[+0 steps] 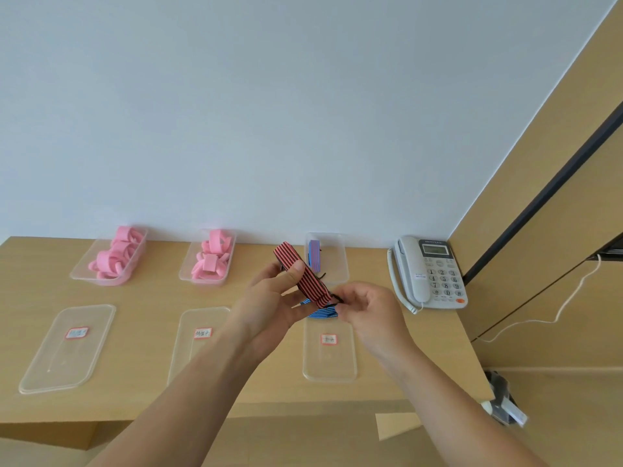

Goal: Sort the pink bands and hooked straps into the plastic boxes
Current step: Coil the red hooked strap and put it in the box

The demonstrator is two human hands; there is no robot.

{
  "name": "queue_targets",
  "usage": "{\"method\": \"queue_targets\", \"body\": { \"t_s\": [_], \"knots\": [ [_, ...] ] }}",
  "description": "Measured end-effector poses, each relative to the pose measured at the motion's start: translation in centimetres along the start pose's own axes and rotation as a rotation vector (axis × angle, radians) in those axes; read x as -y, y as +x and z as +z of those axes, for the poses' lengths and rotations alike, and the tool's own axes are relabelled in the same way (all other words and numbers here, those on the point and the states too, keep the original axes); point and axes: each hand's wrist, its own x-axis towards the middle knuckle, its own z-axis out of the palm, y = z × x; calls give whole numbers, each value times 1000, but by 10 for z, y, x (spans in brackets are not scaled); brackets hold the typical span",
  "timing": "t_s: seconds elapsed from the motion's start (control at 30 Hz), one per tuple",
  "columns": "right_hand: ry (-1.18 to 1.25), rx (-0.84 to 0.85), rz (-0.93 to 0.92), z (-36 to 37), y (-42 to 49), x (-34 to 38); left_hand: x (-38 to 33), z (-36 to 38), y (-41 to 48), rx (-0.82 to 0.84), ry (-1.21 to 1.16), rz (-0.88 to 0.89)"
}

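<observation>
The left hand (269, 298) curls round the folded red-and-black strap (301, 279), with the thumb pressed across its top. The right hand (367, 311) pinches the black hook (333, 298) at the strap's near end. The strap is held in the air above the tabletop (141, 294), just short of the clear box (337, 261) at twelve o'clock, where a blue-and-red strap (314, 254) lies.

It looks like light, limp, stretchy webbing. It is probably best held round the folded bundle, since the hook may snag or spring open. Directly beneath the hands lies a blue strap (320, 312), at the far end of a lid (328, 362).

Pink bands (114, 256), which look like soft foam, fill two boxes (82, 269) at ten and eleven o'clock. Each lid carries a red-bordered sticker (329, 339), its writing too small to read. At three o'clock is a telephone (435, 274): its keypad digits are legible, its brand line is not.
</observation>
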Motion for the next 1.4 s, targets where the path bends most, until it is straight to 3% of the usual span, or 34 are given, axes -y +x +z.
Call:
{"method": "queue_targets", "body": {
  "t_s": [0.13, 0.3, 0.43, 0.63, 0.87, 1.03, 1.13, 1.27, 1.4],
  "knots": [
    [6, -61, 17, 15, 7, 3, 1, -2, 2, -3, 15, 4],
    [342, -33, 177, 33, 9, 10, -4, -12, 4, -28, 128, 34],
    [563, 19, 195, 45, 9, 14, -2, -24, 2, -29, 200, 20],
    [538, 3, 198, 59, 4, 12, -7, -40, 8, 32, 288, -42],
    [315, 39, 252, 49, 23, 5, -3, -43, 37, 62, 369, -190],
    [367, 27, 303, 33, 65, -9, 1, -36, 74, 79, 423, -258],
    [410, -70, 382, 26, 101, -19, 5, -31, 103, -16, 482, -267],
    [334, -278, 472, 24, 155, -37, 19, -31, 152, -275, 597, -247],
    [213, -337, 509, 37, 200, -57, 34, -37, 197, -424, 757, -206]
  ]
}}
